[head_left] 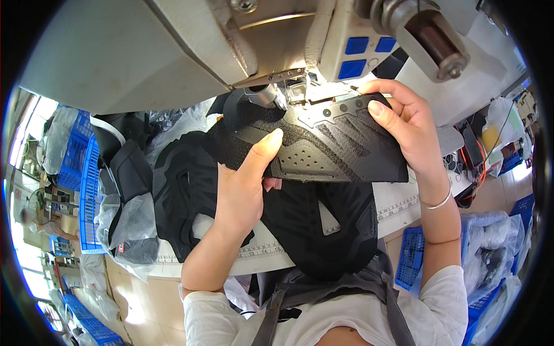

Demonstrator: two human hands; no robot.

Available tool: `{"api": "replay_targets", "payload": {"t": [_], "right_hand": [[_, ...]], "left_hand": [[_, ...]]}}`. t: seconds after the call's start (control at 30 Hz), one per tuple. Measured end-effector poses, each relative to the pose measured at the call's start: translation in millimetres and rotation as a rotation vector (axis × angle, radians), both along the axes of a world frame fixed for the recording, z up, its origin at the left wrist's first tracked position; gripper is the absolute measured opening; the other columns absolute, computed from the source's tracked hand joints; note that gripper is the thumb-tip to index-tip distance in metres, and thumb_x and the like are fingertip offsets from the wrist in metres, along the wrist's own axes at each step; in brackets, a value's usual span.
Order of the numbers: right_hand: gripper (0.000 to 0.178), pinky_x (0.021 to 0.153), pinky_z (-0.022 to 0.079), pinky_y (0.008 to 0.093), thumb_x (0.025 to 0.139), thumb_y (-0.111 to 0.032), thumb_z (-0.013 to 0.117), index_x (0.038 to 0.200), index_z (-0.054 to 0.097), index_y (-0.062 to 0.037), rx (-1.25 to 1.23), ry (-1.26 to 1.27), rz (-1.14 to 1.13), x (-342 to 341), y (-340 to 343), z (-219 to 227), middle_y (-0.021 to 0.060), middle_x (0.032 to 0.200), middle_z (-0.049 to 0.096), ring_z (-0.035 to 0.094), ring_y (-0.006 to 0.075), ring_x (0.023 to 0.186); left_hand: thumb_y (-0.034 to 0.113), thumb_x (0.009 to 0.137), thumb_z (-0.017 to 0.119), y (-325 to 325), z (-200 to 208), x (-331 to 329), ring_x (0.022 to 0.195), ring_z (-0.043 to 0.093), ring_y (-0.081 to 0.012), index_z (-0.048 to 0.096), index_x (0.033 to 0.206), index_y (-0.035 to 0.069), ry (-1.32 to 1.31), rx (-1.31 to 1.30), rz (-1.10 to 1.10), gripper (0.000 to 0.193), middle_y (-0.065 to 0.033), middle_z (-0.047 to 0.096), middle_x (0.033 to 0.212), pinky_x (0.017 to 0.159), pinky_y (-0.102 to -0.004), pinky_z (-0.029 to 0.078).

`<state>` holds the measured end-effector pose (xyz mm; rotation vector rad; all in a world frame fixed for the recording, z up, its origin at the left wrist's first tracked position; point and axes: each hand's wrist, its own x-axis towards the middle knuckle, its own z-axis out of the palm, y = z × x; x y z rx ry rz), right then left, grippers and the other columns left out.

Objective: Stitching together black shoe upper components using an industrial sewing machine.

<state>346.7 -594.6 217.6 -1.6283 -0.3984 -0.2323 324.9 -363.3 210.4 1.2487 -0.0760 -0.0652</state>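
A black textured shoe upper piece (323,144) lies under the lit needle area of an industrial sewing machine (144,46). It bears a dotted patch and a shiny strip with small round spots. My left hand (245,179) grips its near left edge, thumb on top and fingers mostly hidden beneath. At its far right edge, my right hand (404,118) pinches the piece between thumb and fingers. Below it, another black shoe upper piece (323,230) hangs over the table's near edge. More black upper pieces (179,190) lie to the left of my left forearm.
The white table edge (398,210) carries a printed ruler scale. Blue buttons (353,69) sit on the machine head, near a brown thread bobbin (435,37). Blue crates (89,196) stand left, and another blue crate (411,254) with plastic bags stands right. Someone is far left.
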Motion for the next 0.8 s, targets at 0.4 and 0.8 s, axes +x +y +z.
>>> {"api": "replay_targets", "payload": {"t": [0.4,0.8], "right_hand": [[0.018,0.055,0.038,0.0156,0.087,-0.009,0.053,0.102,0.053,-0.0005,0.061,0.050,0.026,-3,3,-1,0.0029,0.072,0.061,0.050,0.0011,0.062],[0.024,0.059,0.042,0.0168,0.088,-0.011,0.052,0.109,0.048,0.0003,0.136,0.158,0.081,-30,8,-3,0.0063,0.076,0.063,0.054,0.0039,0.066]], "left_hand": [[0.022,0.082,0.060,-3,4,8,0.045,0.049,-0.0059,0.060,0.080,0.005,-0.084,0.098,0.077,0.017,0.0002,0.058,0.064,0.041,-0.0181,0.036],[0.032,0.092,0.036,-22,-3,-30,0.061,0.058,-0.0155,0.059,0.086,-0.004,0.045,0.292,-0.408,0.043,-0.0111,0.062,0.077,0.049,-0.0238,0.042]]}}
